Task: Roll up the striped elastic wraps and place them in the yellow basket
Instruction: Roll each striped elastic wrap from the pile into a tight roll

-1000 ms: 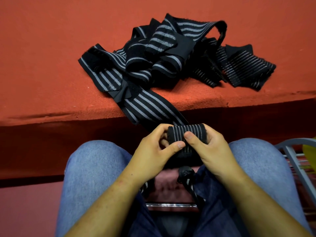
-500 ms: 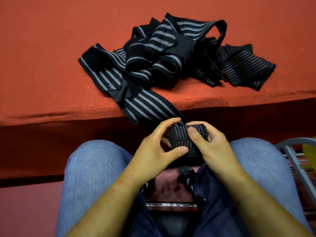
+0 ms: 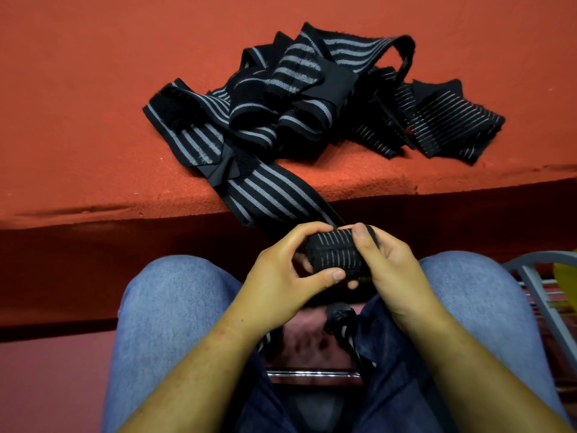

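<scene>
Head view: at lower centre of the frame the left hand [image 3: 281, 276] and right hand [image 3: 392, 270] both curl their fingers round a partly rolled striped elastic wrap [image 3: 335, 256], thumbs pressed on it. Its loose tail runs up over the edge of the red counter [image 3: 93, 126] to the tangled pile of wraps [image 3: 296, 98] at upper centre

Person, viewed from own head height.
Legwear: blue denim jeans [image 3: 162, 354] — wash faded palest over left knee [image 3: 175, 285] and right knee [image 3: 468, 282], fine weave showing.
Nearer, at the lap: darker navy cloth [image 3: 402, 389], softly creased; same garment or another, cannot tell.
Arms: left forearm [image 3: 203, 364], right forearm [image 3: 462, 370] — bare.
Hands: left hand [image 3: 281, 270], right hand [image 3: 396, 276], bare; thumbnails short.
</scene>
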Demonstrator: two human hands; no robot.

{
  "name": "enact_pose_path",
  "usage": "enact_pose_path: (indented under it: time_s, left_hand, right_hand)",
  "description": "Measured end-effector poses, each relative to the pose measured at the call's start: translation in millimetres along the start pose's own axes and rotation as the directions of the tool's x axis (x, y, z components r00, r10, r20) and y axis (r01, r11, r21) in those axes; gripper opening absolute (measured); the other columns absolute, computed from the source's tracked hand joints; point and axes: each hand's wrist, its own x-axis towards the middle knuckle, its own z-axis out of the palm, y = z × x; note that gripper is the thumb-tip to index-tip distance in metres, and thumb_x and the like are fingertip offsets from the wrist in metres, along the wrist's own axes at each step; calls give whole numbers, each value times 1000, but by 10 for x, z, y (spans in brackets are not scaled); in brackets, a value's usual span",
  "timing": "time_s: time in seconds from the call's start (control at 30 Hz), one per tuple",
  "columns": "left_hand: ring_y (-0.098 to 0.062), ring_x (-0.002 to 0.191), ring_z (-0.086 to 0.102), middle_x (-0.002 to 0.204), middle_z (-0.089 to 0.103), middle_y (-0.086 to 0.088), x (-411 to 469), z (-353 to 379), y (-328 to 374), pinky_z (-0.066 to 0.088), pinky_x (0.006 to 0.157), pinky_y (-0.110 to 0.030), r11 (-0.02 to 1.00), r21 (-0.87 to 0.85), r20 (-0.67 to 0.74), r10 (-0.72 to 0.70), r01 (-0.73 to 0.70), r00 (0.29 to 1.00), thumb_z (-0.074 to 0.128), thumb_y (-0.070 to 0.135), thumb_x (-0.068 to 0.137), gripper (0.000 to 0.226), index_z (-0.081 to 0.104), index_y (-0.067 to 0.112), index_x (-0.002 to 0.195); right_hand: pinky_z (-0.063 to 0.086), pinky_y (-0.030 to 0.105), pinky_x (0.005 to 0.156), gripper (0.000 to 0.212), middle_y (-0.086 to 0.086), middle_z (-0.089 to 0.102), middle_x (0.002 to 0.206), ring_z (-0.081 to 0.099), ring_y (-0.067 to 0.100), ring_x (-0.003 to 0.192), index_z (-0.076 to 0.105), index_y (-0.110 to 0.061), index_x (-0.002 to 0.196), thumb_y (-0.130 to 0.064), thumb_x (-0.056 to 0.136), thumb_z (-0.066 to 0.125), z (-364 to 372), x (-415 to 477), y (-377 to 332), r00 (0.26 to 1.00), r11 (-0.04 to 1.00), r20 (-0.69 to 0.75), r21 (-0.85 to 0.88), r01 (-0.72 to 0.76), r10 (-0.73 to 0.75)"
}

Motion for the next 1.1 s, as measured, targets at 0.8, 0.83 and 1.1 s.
enact_pose_path:
  time_s: [0.8, 0.83, 1.1]
  left_hand:
    - [-36, 104, 68, 113, 75, 1, -23, -24, 109, 57, 95, -51, 982, -181, 58, -41, 51, 997, 87, 28, 79, 52, 63, 39, 124]
    - [-36, 103, 69, 113, 75, 0, -16, -35, 160, 58, 95, -50, 979, -198, 63, -31, 43, 998, 87, 25, 78, 52, 65, 38, 123]
    - [-15, 106, 71, 117, 76, -4, 66, -40, 618, 57, 91, -24, 942, -334, 112, 63, -22, 992, 89, 24, 73, 57, 67, 25, 126]
  right_hand:
    - [54, 24, 57, 32, -8, 72, 81, 65, 5, 71, 65, -19, 103, -35, 82, 84, -41, -125, -73, 993, 994, 56, -33, 106, -104]
    - [55, 22, 61, 31, -9, 72, 83, 65, 4, 74, 65, -20, 105, -34, 84, 84, -71, -147, -100, 992, 993, 65, -40, 108, -106]
    - [54, 29, 64, 46, 1, 75, 101, 68, 15, 88, 69, -23, 110, -48, 73, 79, -384, -353, -505, 988, 998, 148, 58, 30, -38]
